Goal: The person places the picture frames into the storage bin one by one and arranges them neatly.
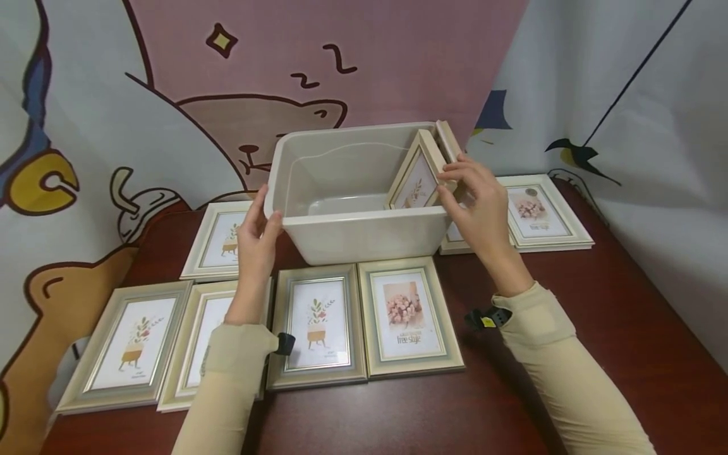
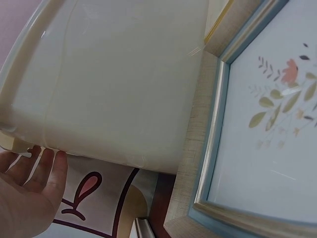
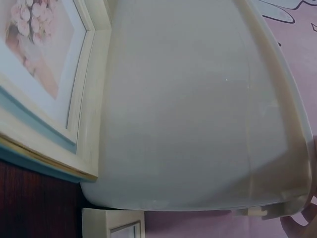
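Observation:
A beige plastic bin [image 1: 370, 240] stands at the back of the table. My left hand [image 1: 257, 243] grips its left rim, thumb near the front corner and fingertips under the lip in the left wrist view. At the right end, my right hand [image 1: 483, 205] holds the rim; only part of its fingers [image 3: 297, 225] shows in the right wrist view. Inside the bin, a light wooden picture frame [image 1: 419, 174] leans at the right, close to my right thumb. A second picture frame [image 1: 448, 140] stands behind it, partly hidden by the first and by my hand.
On the dark red table [image 1: 512, 392], several picture frames lie flat before the bin, including a flower-photo frame [image 1: 409, 322] and a plant-print frame [image 1: 318, 328]. More lie left and right, such as the white frame [image 1: 543, 212]. A printed cloth [image 1: 398, 63] hangs behind.

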Demonstrator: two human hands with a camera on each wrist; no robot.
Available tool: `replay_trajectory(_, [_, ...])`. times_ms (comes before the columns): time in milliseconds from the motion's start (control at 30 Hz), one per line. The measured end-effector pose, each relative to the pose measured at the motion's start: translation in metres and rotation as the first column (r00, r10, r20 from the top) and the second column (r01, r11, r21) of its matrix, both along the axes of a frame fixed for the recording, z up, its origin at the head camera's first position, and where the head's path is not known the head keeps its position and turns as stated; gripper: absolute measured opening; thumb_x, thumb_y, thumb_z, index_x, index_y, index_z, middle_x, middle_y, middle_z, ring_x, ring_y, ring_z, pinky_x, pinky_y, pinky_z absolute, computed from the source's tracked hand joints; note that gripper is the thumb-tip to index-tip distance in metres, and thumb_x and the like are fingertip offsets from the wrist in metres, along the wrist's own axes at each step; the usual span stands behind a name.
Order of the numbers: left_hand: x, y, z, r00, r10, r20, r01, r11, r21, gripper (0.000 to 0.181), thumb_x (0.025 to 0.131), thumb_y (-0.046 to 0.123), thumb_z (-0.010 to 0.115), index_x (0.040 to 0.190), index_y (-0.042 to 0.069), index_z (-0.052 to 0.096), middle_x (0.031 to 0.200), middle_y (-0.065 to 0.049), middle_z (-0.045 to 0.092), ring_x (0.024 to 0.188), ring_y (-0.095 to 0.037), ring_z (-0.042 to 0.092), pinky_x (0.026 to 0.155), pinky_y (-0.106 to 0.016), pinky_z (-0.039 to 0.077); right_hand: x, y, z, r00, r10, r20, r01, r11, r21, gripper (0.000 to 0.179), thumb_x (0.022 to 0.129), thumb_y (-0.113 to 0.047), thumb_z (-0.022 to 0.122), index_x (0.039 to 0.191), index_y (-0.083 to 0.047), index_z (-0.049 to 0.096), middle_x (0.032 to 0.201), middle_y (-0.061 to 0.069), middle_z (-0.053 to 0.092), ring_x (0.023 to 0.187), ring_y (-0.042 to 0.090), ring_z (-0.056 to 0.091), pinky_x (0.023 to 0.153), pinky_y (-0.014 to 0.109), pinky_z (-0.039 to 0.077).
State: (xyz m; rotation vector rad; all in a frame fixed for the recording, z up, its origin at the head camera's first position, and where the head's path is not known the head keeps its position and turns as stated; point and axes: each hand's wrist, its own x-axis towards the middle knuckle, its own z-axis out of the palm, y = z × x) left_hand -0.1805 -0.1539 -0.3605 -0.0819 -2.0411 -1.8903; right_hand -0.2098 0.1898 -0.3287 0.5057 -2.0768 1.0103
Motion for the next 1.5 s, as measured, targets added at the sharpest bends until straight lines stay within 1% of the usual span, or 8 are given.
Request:
replay_trajectory(333, [0.000, 0.000, 0.001, 1.000, -0.004, 0.001, 0.004, 1.000, -0.005, 0.059, 0.097, 0.021, 0.055, 0.153, 0.019, 0.041, 0.154, -0.009, 0.046, 0.127, -0.025, 0.053, 0.089, -0.012, 0.053, 0.002, 0.004, 0.001, 0.999, 0.015, -0.033, -0.012, 0.998, 0.069, 0.017, 0.089, -0.008, 0.069, 0.101, 0.004, 0.074, 0.111, 0.021, 0.071, 0.125, 0.035, 0.059, 0.114, 0.042, 0.043])
replay_trajectory(667, [0.002, -0.001, 0.000, 1.000, 0.006, 0.009, -0.006, 1.000, -0.015, 0.059, 0.096, 0.022, 0.055, 0.153, 0.020, 0.041, 0.154, -0.009, 0.046, 0.130, -0.028, 0.053, 0.092, -0.014, 0.054, 0.001, 0.006, -0.001, 0.997, 0.068, -0.036, -0.067, 0.997, 0.046, 0.017, 0.089, -0.006, 0.069, 0.102, 0.003, 0.074, 0.114, 0.021, 0.071, 0.126, 0.036, 0.057, 0.115, 0.042, 0.040])
replay_trajectory(867, [0.002, 0.000, 0.001, 1.000, 0.006, 0.003, -0.006, 1.000, -0.014, 0.059, 0.096, 0.021, 0.055, 0.153, 0.019, 0.041, 0.154, -0.010, 0.046, 0.131, -0.029, 0.052, 0.092, -0.014, 0.054, 0.004, 0.008, 0.000, 0.998, 0.056, -0.042, -0.053, 0.997, 0.054, 0.017, 0.089, -0.004, 0.068, 0.103, 0.003, 0.074, 0.112, 0.020, 0.071, 0.124, 0.036, 0.058, 0.114, 0.040, 0.041])
replay_trajectory(1100, [0.001, 0.000, 0.001, 1.000, 0.007, 0.008, -0.007, 1.000, -0.019, 0.059, 0.097, 0.021, 0.055, 0.153, 0.019, 0.041, 0.155, -0.009, 0.046, 0.132, -0.029, 0.051, 0.095, -0.017, 0.054, 0.008, 0.010, 0.002, 0.999, 0.033, -0.032, -0.033, 0.999, -0.005, 0.015, 0.088, -0.001, 0.068, 0.102, 0.001, 0.075, 0.111, 0.018, 0.072, 0.121, 0.034, 0.061, 0.110, 0.038, 0.043])
replay_trajectory(1200, [0.001, 0.000, 0.001, 1.000, 0.009, 0.012, -0.009, 1.000, -0.020, 0.059, 0.097, 0.021, 0.055, 0.153, 0.019, 0.041, 0.155, -0.009, 0.046, 0.132, -0.028, 0.051, 0.095, -0.017, 0.054, 0.010, 0.011, 0.003, 0.999, 0.026, -0.025, -0.027, 0.999, -0.026, 0.015, 0.088, 0.000, 0.069, 0.101, 0.000, 0.075, 0.112, 0.017, 0.072, 0.118, 0.033, 0.062, 0.109, 0.034, 0.044])
replay_trajectory(1400, [0.002, 0.000, 0.001, 1.000, 0.007, 0.015, -0.007, 1.000, -0.021, 0.059, 0.097, 0.021, 0.055, 0.154, 0.020, 0.041, 0.154, -0.009, 0.046, 0.131, -0.028, 0.052, 0.096, -0.019, 0.054, 0.015, 0.016, 0.003, 1.000, 0.007, -0.015, -0.007, 0.998, -0.061, 0.015, 0.086, 0.002, 0.070, 0.100, 0.000, 0.075, 0.112, 0.015, 0.072, 0.108, 0.031, 0.064, 0.100, 0.018, 0.045])
replay_trajectory(1467, [0.002, 0.000, 0.002, 1.000, 0.007, 0.014, -0.007, 1.000, -0.028, 0.058, 0.097, 0.021, 0.055, 0.154, 0.020, 0.040, 0.154, -0.010, 0.047, 0.130, -0.029, 0.052, 0.097, -0.020, 0.054, 0.016, 0.019, 0.003, 1.000, 0.002, -0.011, -0.003, 0.998, -0.059, 0.016, 0.086, 0.003, 0.071, 0.101, 0.001, 0.075, 0.112, 0.016, 0.072, 0.108, 0.031, 0.064, 0.099, 0.015, 0.044])
replay_trajectory(1500, [0.002, 0.000, 0.002, 1.000, 0.007, 0.013, -0.006, 1.000, -0.026, 0.058, 0.097, 0.021, 0.055, 0.154, 0.020, 0.041, 0.153, -0.010, 0.047, 0.130, -0.028, 0.053, 0.096, -0.020, 0.054, 0.018, 0.021, 0.003, 1.000, 0.003, -0.006, -0.003, 0.998, -0.056, 0.016, 0.087, 0.002, 0.070, 0.102, 0.002, 0.074, 0.113, 0.016, 0.072, 0.109, 0.028, 0.065, 0.099, 0.014, 0.045])
